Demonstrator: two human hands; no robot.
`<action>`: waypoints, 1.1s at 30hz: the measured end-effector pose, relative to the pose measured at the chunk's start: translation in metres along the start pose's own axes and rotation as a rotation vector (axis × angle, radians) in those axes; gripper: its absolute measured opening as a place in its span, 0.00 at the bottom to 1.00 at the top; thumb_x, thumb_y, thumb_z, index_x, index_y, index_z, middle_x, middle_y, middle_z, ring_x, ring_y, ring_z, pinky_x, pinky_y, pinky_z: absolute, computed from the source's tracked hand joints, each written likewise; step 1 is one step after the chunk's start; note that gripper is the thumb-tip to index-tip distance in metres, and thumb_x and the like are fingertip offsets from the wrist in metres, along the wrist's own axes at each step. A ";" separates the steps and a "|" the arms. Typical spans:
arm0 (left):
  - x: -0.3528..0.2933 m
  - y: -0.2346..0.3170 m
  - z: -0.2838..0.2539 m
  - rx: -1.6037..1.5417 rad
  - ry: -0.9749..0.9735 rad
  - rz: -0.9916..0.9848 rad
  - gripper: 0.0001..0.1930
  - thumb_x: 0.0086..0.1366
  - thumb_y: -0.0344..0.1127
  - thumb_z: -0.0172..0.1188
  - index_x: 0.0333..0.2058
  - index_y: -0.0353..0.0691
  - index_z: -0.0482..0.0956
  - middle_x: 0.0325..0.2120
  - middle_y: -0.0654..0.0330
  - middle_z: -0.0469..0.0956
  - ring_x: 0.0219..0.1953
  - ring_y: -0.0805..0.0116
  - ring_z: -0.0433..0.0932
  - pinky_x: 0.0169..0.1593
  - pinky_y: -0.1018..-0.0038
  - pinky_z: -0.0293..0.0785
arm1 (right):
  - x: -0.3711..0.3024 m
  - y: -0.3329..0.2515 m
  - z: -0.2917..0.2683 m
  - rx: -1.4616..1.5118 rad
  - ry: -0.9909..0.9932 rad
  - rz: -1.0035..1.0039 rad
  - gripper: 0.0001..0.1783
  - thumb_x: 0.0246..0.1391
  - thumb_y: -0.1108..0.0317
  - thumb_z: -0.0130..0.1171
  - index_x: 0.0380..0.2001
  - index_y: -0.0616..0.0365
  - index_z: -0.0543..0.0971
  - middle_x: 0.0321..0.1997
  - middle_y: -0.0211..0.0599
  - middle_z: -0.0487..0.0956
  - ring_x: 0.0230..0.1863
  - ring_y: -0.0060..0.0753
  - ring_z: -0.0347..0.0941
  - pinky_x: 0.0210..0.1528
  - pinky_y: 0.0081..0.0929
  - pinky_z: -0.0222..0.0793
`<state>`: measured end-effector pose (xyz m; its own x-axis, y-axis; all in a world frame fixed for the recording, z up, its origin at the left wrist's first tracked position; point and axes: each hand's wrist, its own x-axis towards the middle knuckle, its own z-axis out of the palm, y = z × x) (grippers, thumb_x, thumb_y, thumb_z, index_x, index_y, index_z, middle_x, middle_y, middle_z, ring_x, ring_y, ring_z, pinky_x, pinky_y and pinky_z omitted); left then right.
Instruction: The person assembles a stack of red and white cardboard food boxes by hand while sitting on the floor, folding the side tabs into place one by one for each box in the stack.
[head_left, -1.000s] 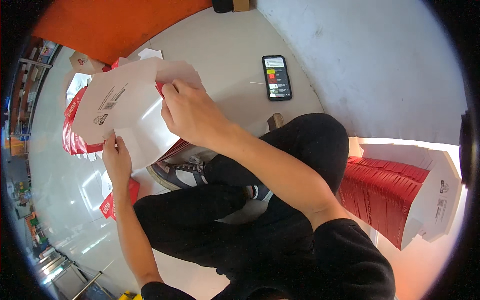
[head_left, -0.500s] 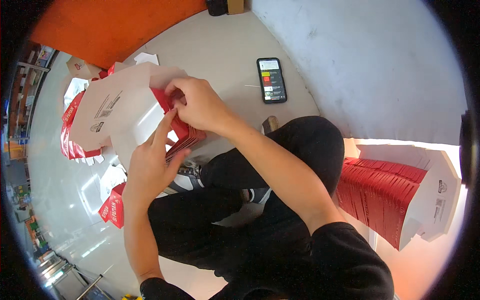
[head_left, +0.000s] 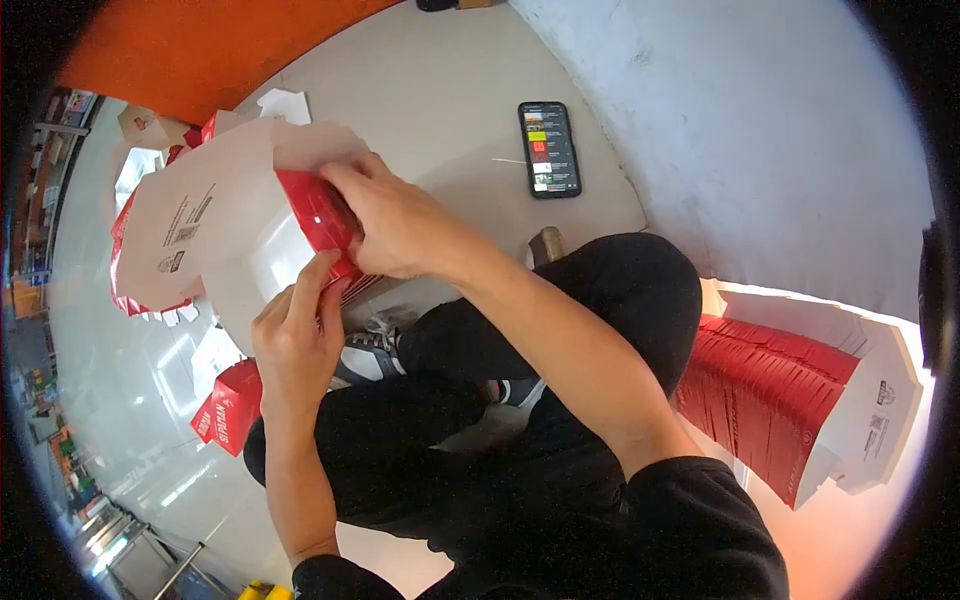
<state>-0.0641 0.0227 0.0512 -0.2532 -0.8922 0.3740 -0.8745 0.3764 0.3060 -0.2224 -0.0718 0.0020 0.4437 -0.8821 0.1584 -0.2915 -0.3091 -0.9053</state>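
Note:
A white cardboard food box blank [head_left: 215, 215] with a red outer side leans before me at the left, on a stack of similar blanks. Its near red flap [head_left: 318, 208] is bent up. My right hand [head_left: 405, 225] grips this flap from its right, thumb on the upper edge and the other fingers curled behind. Lower down, my left hand [head_left: 303, 335] pinches the flap's bottom corner between thumb and fingers. The edges of the stacked red blanks [head_left: 360, 287] show just below my right hand.
Folded red and white boxes [head_left: 230, 405] lie on the floor at the left. A thick stack of red blanks [head_left: 765, 390] stands to my right by the pale wall [head_left: 740, 150]. A lit phone [head_left: 550, 150] lies beyond my crossed legs [head_left: 590, 310].
The red flap has been raised and shows more of its face. My right hand has spread along it, and my left hand has closed from a spread pose into a pinch.

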 end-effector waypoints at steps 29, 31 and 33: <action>0.061 -0.029 -0.015 0.268 -0.136 0.326 0.12 0.53 0.24 0.62 0.38 0.39 0.84 0.42 0.60 0.83 0.43 0.59 0.82 0.46 0.63 0.82 | 0.006 0.001 0.010 -0.232 0.216 -0.040 0.08 0.54 0.71 0.61 0.33 0.67 0.80 0.35 0.60 0.82 0.38 0.65 0.79 0.43 0.54 0.75; 0.067 -0.035 -0.014 0.284 -0.183 0.410 0.09 0.54 0.24 0.61 0.35 0.38 0.84 0.39 0.61 0.83 0.43 0.59 0.81 0.48 0.64 0.81 | 0.007 0.000 0.010 -0.254 0.228 -0.010 0.06 0.54 0.72 0.61 0.31 0.66 0.80 0.33 0.60 0.81 0.38 0.66 0.79 0.42 0.54 0.74; 0.070 -0.035 -0.015 0.236 -0.254 0.382 0.07 0.57 0.25 0.62 0.36 0.37 0.84 0.38 0.58 0.84 0.45 0.57 0.81 0.49 0.62 0.81 | 0.007 -0.001 0.013 -0.238 0.238 0.035 0.06 0.54 0.73 0.61 0.30 0.66 0.80 0.32 0.59 0.81 0.37 0.66 0.79 0.41 0.54 0.74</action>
<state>-0.0448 -0.0488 0.0798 -0.6395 -0.7458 0.1867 -0.7623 0.6466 -0.0280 -0.2083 -0.0734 -0.0013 0.2281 -0.9432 0.2415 -0.5055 -0.3268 -0.7986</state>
